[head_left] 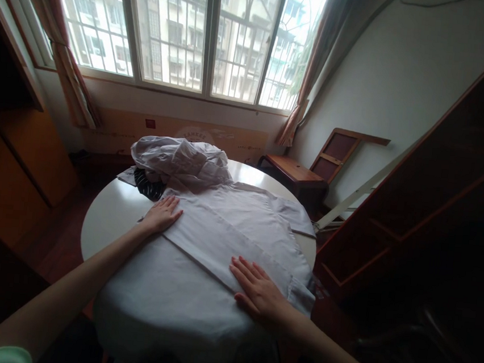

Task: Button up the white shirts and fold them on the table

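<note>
A white shirt (219,242) lies spread out flat on a round white table (106,214), and its near end hangs over the table edge at 6 o'clock. The left hand (161,215) lies flat on the shirt's edge at about 10 o'clock from the shirt's middle. Its fingers are straight, close together and point up toward the window; it holds nothing. The right hand (259,291) lies flat on the shirt at about 4 o'clock from the middle, beside a long fold that runs across the cloth. Its fingers are a little spread and point to 10 o'clock; it holds nothing too, only presses down on the cloth. At 12 o'clock on the table sits a bumpy pile of white clothes (179,158), touching the far end of the shirt. A dark striped cloth (147,184) peeks out from under that pile at its left side. Past the table, at 2 o'clock, a wooden chair (312,165) stands by the wall. A big window (188,28) with bars fills the wall at 12 o'clock.
</note>
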Demonstrator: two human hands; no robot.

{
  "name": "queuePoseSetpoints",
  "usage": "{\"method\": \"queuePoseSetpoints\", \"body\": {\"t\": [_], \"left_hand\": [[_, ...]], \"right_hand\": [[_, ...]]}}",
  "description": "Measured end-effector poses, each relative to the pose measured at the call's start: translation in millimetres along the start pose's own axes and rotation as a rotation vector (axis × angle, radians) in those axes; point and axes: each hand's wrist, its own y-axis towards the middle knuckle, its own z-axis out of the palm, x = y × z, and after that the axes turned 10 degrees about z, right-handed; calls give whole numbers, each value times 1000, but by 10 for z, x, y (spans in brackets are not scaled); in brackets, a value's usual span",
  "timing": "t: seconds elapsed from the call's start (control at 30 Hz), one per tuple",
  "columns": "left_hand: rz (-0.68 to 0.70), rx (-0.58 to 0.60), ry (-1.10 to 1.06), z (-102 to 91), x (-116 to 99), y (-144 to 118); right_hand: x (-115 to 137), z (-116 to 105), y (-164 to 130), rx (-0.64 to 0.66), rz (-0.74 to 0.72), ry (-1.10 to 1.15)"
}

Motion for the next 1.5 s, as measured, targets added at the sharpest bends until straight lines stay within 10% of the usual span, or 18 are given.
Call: {"method": "queuePoseSetpoints", "body": {"t": [0.33,0.53,0.73,1.0,1.5], "left_hand": [[56,23,48,-68,195,22],[55,-92,87,-232,-72,317],[21,-54,-25,14,11,583],[-102,14,-6,-13,438,433],[-128,25,34,-22,463,407]], "right_hand": [[-465,-56,-605,-111,197,-52],[-320,-539,-124,-217,181,12],[-153,-271,535,-195,73,36],[-390,-87,330,-142,80,8],[-1008,-135,464,-263,354,-65]]}}
